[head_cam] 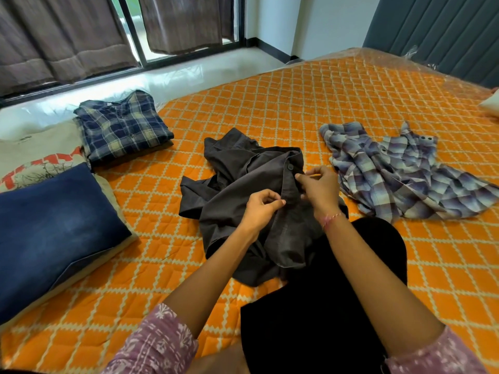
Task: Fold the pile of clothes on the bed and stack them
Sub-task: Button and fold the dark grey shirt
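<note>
At the centre of the frame, a crumpled dark grey button-up shirt lies on the orange quilted bedspread. The left hand pinches its front placket, and the right hand pinches the same edge just beside it. To the right lies an unfolded pale purple plaid shirt. At the upper left sits a folded navy plaid shirt, and at the left folded blue jeans rest on a beige printed T-shirt.

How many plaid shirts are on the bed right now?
2: a folded navy plaid shirt at the far left, and an unfolded purple plaid shirt lying crumpled on the right. Others could be hidden under the folded stacks.
</note>
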Action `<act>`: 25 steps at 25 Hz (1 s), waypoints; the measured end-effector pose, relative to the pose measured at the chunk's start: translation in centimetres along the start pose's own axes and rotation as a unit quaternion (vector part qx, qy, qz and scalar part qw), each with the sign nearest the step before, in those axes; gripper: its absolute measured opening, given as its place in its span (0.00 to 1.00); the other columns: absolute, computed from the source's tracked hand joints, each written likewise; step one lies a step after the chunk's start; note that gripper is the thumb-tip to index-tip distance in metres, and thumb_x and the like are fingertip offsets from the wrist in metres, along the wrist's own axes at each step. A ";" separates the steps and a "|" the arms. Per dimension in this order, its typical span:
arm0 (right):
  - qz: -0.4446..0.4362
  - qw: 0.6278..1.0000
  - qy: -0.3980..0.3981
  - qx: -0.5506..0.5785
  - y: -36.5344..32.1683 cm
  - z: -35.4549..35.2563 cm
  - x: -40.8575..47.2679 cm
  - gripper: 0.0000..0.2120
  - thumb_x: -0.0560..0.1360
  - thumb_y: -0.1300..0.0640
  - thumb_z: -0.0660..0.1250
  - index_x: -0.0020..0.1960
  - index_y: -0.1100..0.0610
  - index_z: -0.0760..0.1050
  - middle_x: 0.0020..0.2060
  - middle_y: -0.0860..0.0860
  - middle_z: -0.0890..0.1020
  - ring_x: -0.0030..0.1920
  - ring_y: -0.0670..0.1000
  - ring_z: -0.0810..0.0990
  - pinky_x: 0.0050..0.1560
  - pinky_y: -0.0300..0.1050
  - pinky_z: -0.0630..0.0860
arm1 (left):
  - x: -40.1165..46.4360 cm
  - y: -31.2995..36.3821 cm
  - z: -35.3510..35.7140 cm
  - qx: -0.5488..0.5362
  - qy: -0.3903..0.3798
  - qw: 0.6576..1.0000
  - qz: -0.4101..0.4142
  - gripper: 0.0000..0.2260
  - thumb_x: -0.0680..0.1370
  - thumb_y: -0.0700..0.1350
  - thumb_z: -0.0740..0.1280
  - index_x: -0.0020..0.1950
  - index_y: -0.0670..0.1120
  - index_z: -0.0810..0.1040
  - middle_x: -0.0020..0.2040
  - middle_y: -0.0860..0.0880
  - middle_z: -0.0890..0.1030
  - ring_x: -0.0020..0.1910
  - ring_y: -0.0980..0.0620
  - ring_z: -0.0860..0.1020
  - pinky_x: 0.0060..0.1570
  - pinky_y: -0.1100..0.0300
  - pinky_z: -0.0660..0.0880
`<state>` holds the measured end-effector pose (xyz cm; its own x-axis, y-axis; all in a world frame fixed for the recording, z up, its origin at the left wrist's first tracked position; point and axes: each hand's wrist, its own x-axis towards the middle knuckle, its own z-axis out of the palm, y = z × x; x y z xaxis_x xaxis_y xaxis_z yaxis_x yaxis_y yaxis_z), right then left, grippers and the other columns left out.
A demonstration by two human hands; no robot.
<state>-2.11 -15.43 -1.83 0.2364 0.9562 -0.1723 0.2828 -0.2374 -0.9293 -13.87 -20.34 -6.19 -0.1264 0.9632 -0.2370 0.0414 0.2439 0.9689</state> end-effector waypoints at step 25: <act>0.042 0.995 -0.078 -0.049 4.4 -1.1 -3.3 0.13 0.68 0.57 0.76 0.30 0.58 0.76 0.30 0.53 0.80 0.37 0.52 0.80 0.43 0.49 0.77 | -0.2 -0.7 0.7 0.533 0.091 0.840 0.039 0.15 0.76 0.51 0.68 0.58 0.44 0.74 0.57 0.45 0.76 0.56 0.44 0.76 0.48 0.50 0.74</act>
<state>-0.62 -19.82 -4.94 0.1174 0.9455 -0.3037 0.3597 -0.3256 -0.8744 -13.21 -20.64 -6.85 -0.2271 0.9716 -0.0668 0.9086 0.2361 0.3445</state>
